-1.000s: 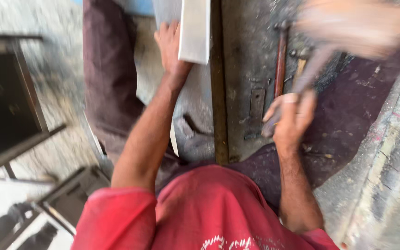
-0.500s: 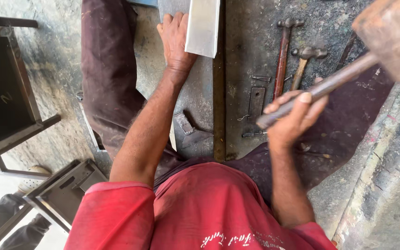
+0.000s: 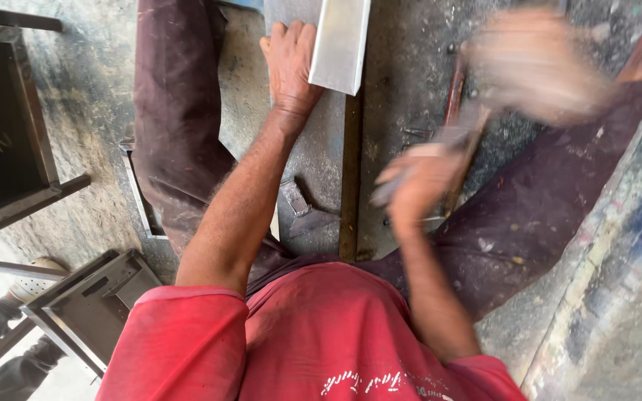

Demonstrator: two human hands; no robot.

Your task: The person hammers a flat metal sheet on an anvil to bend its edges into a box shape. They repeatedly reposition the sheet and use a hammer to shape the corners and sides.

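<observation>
My left hand (image 3: 291, 63) lies flat on a grey sheet-metal piece (image 3: 339, 44), pressing it down over a long steel bar (image 3: 349, 178) on the floor. In my right hand (image 3: 417, 182) I grip the handle of a wooden mallet (image 3: 536, 63), whose big pale head is blurred in mid-swing at the upper right. I sit on the concrete floor with my legs in dark trousers (image 3: 176, 126) spread to either side of the bar. My red shirt (image 3: 306, 341) fills the bottom of the view.
A red-handled hammer (image 3: 453, 93) lies on the floor beyond my right hand. A dark metal frame (image 3: 9, 126) stands at the left, a metal box part (image 3: 91, 304) below it. Another person's shoe (image 3: 35, 271) shows at the lower left. A painted curb (image 3: 633, 223) runs along the right.
The mallet head has swung from the far upper right inward and is blurred in motion. My right hand has shifted with the handle. My left hand still holds the sheet in place.
</observation>
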